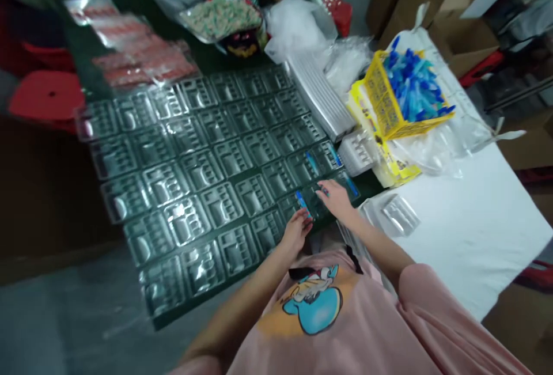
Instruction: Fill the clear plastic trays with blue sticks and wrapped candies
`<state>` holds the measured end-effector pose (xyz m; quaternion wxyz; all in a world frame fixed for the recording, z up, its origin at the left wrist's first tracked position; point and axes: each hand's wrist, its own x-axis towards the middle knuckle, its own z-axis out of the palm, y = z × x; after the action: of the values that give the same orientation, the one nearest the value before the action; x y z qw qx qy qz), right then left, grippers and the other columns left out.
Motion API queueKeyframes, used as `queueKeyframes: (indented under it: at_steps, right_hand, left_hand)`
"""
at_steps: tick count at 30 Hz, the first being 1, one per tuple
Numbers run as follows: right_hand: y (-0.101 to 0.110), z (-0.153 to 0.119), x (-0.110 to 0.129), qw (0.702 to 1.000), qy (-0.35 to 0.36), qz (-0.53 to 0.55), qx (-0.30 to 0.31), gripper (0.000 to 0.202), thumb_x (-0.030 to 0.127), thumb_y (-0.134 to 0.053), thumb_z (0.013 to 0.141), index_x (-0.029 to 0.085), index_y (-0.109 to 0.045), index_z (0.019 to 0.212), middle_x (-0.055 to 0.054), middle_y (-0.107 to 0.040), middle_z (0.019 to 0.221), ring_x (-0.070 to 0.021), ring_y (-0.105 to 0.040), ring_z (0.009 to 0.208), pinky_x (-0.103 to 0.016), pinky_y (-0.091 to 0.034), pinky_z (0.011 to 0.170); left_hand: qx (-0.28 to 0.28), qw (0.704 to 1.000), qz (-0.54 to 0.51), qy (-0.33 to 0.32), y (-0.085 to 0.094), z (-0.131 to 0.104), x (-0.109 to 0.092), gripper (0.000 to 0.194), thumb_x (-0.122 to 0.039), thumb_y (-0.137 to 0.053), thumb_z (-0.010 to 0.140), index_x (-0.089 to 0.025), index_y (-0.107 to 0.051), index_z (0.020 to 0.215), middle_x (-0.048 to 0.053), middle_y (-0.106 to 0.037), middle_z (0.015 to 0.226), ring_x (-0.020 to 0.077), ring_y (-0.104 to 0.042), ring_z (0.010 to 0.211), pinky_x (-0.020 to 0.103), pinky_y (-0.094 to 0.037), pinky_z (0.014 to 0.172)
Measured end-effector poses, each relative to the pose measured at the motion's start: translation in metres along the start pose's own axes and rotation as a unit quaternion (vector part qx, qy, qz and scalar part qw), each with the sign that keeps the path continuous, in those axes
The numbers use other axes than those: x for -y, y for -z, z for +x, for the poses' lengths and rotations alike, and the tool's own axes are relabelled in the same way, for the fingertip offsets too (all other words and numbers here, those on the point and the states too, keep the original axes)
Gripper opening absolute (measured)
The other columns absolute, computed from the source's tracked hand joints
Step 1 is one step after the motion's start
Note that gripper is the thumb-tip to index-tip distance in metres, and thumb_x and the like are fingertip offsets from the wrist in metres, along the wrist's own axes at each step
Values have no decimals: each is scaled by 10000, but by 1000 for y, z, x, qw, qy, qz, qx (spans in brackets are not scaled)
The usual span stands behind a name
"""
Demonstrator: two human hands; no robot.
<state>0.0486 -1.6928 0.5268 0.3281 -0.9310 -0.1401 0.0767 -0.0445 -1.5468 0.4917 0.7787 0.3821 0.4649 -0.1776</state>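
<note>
Blue slender plastic piece meets left hand, right hand apart, grips unclear; apparent positioning at near clear moulded trays demands careful alignment

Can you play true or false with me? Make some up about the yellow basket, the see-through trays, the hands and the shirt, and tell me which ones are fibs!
1. The yellow basket has blue pieces in it. True.
2. The right hand is inside the yellow basket. False: it is over the trays, near the table's edge.
3. The see-through trays lie in rows on the dark table. True.
4. Every tray has a blue piece in it. False: only a few close to the hands do.
5. The left hand is by a tray with a blue piece in it. True.
6. The shirt is plain green. False: it is pink, with a cartoon on it.
</note>
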Motion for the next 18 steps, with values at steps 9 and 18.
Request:
queueKeyframes:
  at_steps: [9,18]
  right_hand:
    - [282,85,-98,930,48,-58,-359,315,407,-533,894,207,-614,1123,-83,-634,1016,-213,-612,937,-398,-537,839]
    - [359,241,-169,961,133,-130,-204,738,539,-758,701,148,-556,1293,-163,-573,1298,-321,-493,1271,-523,-400,1067]
  left_hand:
    - [211,955,45,-206,-215,-13,-113,265,-117,-671,729,-216,-676,974,13,-642,991,118,-620,849,232,-482,752]
    - [183,915,77,-352,-381,-3,-160,445,-108,-708,758,-211,-618,1181,69,-589,1221,197,-602,1056,292,-485,885]
